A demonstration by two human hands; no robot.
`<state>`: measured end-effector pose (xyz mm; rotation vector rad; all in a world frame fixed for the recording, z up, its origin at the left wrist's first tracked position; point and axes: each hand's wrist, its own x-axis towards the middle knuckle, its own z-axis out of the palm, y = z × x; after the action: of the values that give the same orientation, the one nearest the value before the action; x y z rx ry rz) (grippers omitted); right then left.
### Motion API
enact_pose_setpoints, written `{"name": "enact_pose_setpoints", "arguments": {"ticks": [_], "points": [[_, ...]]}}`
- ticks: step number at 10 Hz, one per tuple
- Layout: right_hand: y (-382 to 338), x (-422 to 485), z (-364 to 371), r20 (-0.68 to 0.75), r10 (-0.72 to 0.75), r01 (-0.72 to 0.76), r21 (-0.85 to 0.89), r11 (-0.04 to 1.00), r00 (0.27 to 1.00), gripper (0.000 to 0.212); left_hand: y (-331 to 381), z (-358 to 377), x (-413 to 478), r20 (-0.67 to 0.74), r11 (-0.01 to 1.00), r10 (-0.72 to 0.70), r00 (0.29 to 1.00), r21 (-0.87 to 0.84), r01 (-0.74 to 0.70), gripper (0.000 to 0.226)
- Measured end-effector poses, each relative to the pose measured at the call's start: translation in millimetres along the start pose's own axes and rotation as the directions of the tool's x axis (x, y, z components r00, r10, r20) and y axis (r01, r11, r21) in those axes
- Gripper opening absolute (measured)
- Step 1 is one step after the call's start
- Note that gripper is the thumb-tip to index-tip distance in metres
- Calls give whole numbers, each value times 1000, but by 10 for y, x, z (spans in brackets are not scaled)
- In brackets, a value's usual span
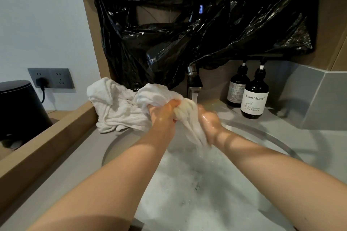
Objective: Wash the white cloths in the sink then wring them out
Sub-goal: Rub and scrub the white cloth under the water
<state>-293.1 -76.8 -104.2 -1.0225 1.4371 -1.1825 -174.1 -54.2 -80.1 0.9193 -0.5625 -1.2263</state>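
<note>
A wet white cloth (185, 116) is bunched between both my hands above the sink (262, 133), close under the tap. My left hand (163, 114) grips its upper part and my right hand (210, 124) clasps the lower part, from which water drips down. The cloth's loose end (152, 93) spreads up behind my left hand. A second white cloth (112, 105) lies crumpled on the counter at the sink's back left. The basin holds foamy water (197, 184).
The tap (194, 82) runs a thin stream behind the cloth. Two dark pump bottles (253, 95) stand at the back right. Black plastic sheeting (197, 15) covers the wall above. A dark kettle (18, 107) and a wall socket (50, 78) are on the left.
</note>
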Motion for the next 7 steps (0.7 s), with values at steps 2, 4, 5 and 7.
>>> {"name": "enact_pose_setpoints", "arguments": {"ticks": [2, 4, 5, 7], "points": [[74, -73, -302, 281, 358, -370, -10, 929, 890, 53, 38, 34, -29, -47, 999, 36, 998, -38, -38, 57], [52, -229, -272, 395, 377, -419, 21, 908, 838, 63, 79, 25, -65, -20, 999, 36, 999, -40, -37, 36], [106, -226, -118, 482, 293, -423, 185, 887, 826, 63, 62, 5, -96, 36, 1000, 6, 999, -14, -6, 20], [-3, -276, 10, 360, 159, -239, 189, 952, 919, 47, 34, 9, -103, 83, 1000, 25, 996, 6, -26, 18]]}}
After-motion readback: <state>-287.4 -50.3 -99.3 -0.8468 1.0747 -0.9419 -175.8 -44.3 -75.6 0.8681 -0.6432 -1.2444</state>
